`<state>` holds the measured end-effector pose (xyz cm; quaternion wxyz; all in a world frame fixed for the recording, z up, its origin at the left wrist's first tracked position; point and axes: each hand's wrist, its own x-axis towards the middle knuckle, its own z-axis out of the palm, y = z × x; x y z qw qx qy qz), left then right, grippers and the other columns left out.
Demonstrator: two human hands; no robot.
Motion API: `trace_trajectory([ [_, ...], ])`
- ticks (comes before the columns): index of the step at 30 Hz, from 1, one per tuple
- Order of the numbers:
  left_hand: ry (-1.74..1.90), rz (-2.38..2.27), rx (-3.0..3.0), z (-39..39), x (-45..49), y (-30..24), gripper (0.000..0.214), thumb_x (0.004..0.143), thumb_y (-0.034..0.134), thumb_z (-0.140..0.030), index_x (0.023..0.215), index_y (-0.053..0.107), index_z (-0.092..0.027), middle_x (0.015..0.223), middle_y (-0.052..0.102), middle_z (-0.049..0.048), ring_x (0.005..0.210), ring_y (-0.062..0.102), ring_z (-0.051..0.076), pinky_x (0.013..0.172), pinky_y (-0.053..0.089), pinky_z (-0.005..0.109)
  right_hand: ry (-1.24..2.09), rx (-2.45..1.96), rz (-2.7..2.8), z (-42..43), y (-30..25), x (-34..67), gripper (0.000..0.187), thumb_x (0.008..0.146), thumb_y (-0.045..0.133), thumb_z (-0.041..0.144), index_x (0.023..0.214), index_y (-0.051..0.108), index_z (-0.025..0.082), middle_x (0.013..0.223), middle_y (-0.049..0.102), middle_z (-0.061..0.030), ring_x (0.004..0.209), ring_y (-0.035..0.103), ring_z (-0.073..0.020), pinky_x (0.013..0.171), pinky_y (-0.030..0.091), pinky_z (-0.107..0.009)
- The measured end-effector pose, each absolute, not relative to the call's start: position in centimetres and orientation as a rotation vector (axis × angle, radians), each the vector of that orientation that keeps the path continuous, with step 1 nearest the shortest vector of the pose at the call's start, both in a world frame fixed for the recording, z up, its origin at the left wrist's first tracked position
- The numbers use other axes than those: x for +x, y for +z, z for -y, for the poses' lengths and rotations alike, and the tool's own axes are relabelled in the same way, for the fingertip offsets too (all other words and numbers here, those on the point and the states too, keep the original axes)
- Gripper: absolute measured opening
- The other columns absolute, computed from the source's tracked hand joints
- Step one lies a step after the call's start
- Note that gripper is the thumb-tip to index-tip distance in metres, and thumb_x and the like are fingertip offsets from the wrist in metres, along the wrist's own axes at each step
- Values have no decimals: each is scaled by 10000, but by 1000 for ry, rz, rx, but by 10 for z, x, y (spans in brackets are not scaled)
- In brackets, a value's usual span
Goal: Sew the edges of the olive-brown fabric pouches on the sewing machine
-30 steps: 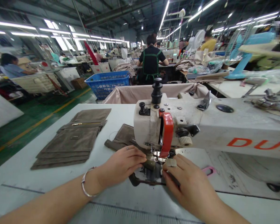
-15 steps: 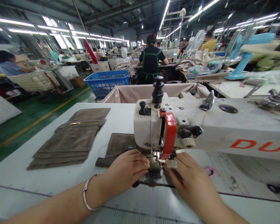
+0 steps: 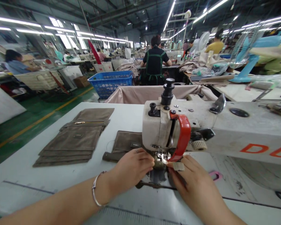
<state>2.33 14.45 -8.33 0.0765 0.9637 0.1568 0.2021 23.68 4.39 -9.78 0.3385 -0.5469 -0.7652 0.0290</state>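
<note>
Over the last second the brown panel [image 3: 127, 144] has swung round under the needle: its far edge was angled off to the left of the fingers, and now it lies squarer, stretching back and left from them with a small dark label showing on top. Both hands have stayed close in at the presser foot [image 3: 162, 157], so I judge the seam is running on and the piece is being turned and fed as it goes.

Furthest left of the fingers, well apart from them, a stack [image 3: 76, 140] of finished brown panels lies flat on the desk [image 3: 25, 184], one with a gold zip across it. The left hand [image 3: 131, 168], a bangle [image 3: 96, 193] on its wrist, rests palm down on the near end of the panel, its fingers [image 3: 146, 160] curled and pressing the cloth just left of the foot; it pins rather than grips. The right hand [image 3: 196, 187] lies just right of the foot, 1 fingertip capped with a pale guard, fingers flat on the cloth and not closed round anything. Above both sits the machine [image 3: 201, 131] with its red guard.

Beyond the fingers, a blue crate [image 3: 111, 82] stands on the floor; I cannot tell what is in it. A cloth bin [image 3: 142, 93] hangs behind the desk, its inside hidden.
</note>
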Motion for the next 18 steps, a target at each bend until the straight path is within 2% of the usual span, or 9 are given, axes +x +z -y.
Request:
trace_trajectory([
  [4, 607, -429, 2725, -158, 20, -84, 177, 987, 557, -208, 1019, 725, -161, 1044, 751, 47, 1002, 677, 177, 988, 511, 343, 16, -1534, 1955, -46, -101, 240, 147, 943, 525, 146, 1072, 583, 186, 1064, 600, -97, 985, 543, -282, 856, 458, -457],
  [10, 517, -307, 2610, -189, 10, -78, 98, 917, 674, -208, 993, 736, -194, 1033, 766, 1, 971, 702, 138, 945, 536, 269, -35, -1674, 1983, -51, -97, 241, 49, 954, 542, 209, 948, 585, 187, 941, 604, -80, 904, 542, -279, 807, 429, -430],
  [15, 522, -412, 2592, -180, 11, -79, 127, 923, 638, -174, 1011, 728, -191, 1054, 755, 39, 1001, 693, 176, 985, 524, 356, -144, -1692, 2046, -54, -94, 241, 182, 957, 568, 279, 787, 573, 214, 750, 591, -39, 765, 539, -264, 719, 388, -411],
  [18, 518, -437, 2579, -179, 12, -81, 126, 921, 647, -192, 1021, 724, -193, 1055, 752, 41, 1017, 686, 187, 1006, 510, 369, -169, -1683, 2046, -54, -96, 242, 122, 936, 615, 301, 888, 617, 189, 868, 627, -73, 848, 553, -284, 754, 415, -419],
])
